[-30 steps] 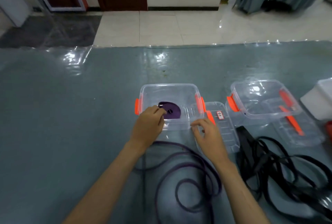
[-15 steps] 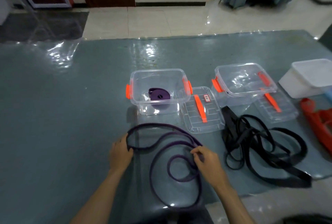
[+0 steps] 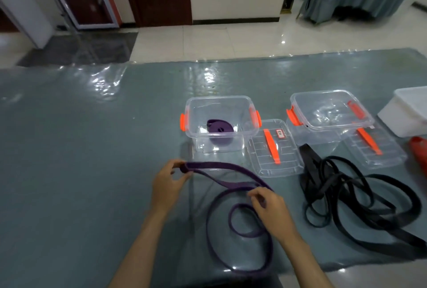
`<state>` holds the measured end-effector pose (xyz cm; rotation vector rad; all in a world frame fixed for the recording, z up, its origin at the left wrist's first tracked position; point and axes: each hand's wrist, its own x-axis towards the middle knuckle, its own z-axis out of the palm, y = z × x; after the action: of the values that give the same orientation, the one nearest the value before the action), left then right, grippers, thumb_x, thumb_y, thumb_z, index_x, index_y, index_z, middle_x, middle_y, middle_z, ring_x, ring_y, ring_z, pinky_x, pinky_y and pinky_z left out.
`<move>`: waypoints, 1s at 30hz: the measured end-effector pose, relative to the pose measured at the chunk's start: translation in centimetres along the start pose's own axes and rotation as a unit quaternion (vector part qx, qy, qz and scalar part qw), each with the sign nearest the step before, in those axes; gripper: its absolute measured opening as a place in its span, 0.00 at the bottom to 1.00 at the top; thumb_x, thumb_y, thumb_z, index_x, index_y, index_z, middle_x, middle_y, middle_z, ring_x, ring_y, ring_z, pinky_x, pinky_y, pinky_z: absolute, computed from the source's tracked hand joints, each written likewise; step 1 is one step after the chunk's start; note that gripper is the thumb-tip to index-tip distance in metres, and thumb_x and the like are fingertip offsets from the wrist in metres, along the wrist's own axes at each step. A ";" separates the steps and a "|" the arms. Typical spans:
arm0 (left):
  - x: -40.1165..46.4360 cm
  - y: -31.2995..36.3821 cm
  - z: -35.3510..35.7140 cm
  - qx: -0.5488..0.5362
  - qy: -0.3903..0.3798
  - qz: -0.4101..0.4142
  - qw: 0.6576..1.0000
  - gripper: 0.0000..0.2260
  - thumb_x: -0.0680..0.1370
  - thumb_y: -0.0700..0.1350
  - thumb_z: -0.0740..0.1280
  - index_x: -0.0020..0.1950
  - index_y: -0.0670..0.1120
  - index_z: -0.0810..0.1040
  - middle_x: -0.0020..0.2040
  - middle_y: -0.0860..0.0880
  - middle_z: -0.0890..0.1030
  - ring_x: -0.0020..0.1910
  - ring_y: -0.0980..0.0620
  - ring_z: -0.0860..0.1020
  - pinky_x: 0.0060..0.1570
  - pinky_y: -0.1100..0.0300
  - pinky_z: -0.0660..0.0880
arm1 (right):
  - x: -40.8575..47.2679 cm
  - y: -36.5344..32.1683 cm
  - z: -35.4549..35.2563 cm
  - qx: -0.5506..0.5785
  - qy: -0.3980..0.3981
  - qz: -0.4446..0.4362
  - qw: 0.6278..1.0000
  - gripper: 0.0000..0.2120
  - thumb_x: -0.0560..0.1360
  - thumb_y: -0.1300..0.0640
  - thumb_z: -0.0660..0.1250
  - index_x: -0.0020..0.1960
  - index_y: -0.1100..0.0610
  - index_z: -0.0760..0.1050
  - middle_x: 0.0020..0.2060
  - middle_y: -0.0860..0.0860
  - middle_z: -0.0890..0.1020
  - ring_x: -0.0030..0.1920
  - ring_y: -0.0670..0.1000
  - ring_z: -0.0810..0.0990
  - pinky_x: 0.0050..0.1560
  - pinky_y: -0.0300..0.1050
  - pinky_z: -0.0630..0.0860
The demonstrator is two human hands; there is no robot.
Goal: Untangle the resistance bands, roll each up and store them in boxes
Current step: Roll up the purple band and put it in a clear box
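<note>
Purple rubber runs between my two hands: my left hand [image 3: 166,182] pinches the folded end of the loose purple band [image 3: 242,239] with thumb and fingertips curled round it, and my right hand [image 3: 272,207] pinches the same band a little farther along, where its two strands cross. From there the rest of the band drops to the grey-green mat [image 3: 80,149] and lies in one small loop inside a bigger one, the big loop reaching almost to the near edge of the mat.

Straight ahead of my hands stands a clear box [image 3: 220,123] with orange latches, open, with a rolled purple band [image 3: 218,129] on its floor. Its lid [image 3: 275,149] lies flat just beside it on the right, touching the box's side. Further right a second clear box [image 3: 328,114] stands open — nothing coiled in it that I can see — with its own lid [image 3: 374,149] partly under it. The black bands [image 3: 351,197] sprawl in a tangle in front of that second box, near my right wrist but apart from the purple loops.

At the far right edge sit a white tub [image 3: 406,114] and something red [image 3: 419,151], both cut off by the frame. To my left the mat lies broad and bare all the way out — the widest free room is there.
</note>
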<state>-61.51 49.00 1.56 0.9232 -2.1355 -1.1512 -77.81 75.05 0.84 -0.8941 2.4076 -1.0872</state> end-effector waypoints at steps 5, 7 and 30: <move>-2.0 4.9 -1.0 -0.114 0.031 0.067 0.991 0.15 0.78 0.41 0.76 0.63 0.53 0.83 0.58 0.55 0.83 0.60 0.51 0.83 0.62 0.59 0.78 | 1.9 -6.7 0.0 0.072 -0.023 -0.093 0.993 0.09 0.82 0.60 0.70 0.56 0.48 0.84 0.51 0.38 0.85 0.53 0.40 0.84 0.55 0.38 0.82; -2.8 6.7 -0.9 -0.219 0.058 0.045 0.973 0.17 0.79 0.38 0.74 0.64 0.56 0.83 0.60 0.52 0.83 0.62 0.50 0.83 0.63 0.61 0.78 | 2.4 -9.6 -0.2 0.110 -0.017 -0.124 0.986 0.09 0.83 0.58 0.69 0.59 0.48 0.83 0.54 0.38 0.84 0.54 0.41 0.84 0.54 0.36 0.81; -2.7 15.0 1.6 -0.173 0.065 0.122 0.975 0.20 0.76 0.43 0.79 0.60 0.63 0.79 0.55 0.62 0.85 0.56 0.57 0.85 0.57 0.64 0.81 | 4.4 -16.6 -3.8 0.293 0.112 -0.056 0.948 0.03 0.75 0.64 0.77 0.46 0.57 0.85 0.40 0.52 0.88 0.43 0.54 0.88 0.47 0.58 0.87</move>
<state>-65.69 57.93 13.35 0.5462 -1.8070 -1.2452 -76.42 65.72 15.70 -0.7284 2.0060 -1.8994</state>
